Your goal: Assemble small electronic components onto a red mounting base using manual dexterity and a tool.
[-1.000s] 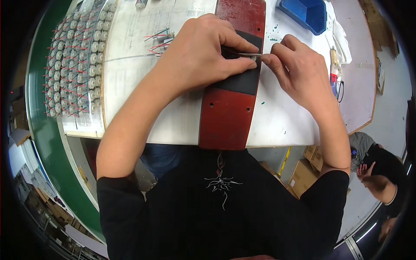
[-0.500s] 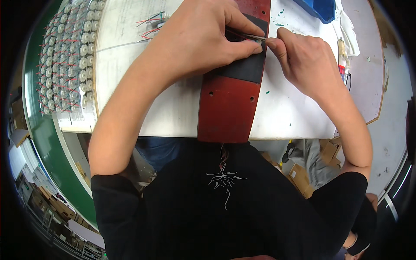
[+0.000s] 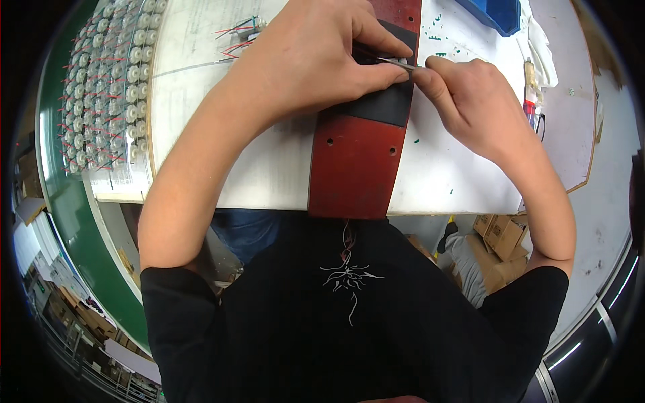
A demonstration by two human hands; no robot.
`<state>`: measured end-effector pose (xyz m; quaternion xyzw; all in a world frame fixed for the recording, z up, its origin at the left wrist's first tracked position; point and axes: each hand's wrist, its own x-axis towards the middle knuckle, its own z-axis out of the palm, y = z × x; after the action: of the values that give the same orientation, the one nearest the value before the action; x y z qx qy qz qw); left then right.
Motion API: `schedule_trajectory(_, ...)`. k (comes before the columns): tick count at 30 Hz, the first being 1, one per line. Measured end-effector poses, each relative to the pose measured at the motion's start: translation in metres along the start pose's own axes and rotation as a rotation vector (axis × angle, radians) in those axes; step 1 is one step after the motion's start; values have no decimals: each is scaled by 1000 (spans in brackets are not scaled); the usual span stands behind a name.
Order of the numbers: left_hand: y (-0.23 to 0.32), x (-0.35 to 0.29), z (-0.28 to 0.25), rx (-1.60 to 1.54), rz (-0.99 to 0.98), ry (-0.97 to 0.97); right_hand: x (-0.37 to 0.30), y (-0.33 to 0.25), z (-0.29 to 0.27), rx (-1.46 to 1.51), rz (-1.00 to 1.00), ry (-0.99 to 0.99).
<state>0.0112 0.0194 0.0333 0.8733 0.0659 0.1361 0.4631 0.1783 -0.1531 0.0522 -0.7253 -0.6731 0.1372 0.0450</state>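
My left hand (image 3: 322, 64) arches over a black pad on a red board (image 3: 356, 168). Its thumb and forefinger close round a small part, mostly hidden, with only a whitish bit (image 3: 404, 61) showing between the fingertips. From the right, my right hand (image 3: 467, 101) pinches a thin metal tool (image 3: 393, 62) between thumb and bent forefinger. The tool's shaft reaches in between my left fingertips, against or beside the small part; exact contact cannot be made out. Black rubbery pad (image 3: 379, 107) lies beneath both fingertips.
At the left stand rows of round whitish parts (image 3: 134, 94) with red wires. Small wired pieces (image 3: 248, 30) lie beyond my left forearm. A blue bin (image 3: 494, 13), a white cloth (image 3: 537, 47) and green scraps (image 3: 440, 54) are at the right. Cartons (image 3: 500, 235) sit below the table.
The tool now slopes more down to the right, with my right fingers slightly shifted. My left hand keeps its grip. A person at the lower right has moved mostly out of view.
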Motion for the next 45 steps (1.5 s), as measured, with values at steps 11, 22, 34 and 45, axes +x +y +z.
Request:
schedule_trajectory(11, 3, 1, 2, 50, 9, 26, 3, -6, -2, -185, 99, -54)
schedule_trajectory(22, 13, -76, -35, 507, 101, 17, 2, 40, 2, 408, 231, 340)
schedule_trajectory(34, -11, -112, -26, 690, 4, 273, 5, 47, 14, 233, 159, 346)
schedule_trajectory(45, -24, -23, -49, 887, -29, 452, -18, 44, 16, 954, 349, 529)
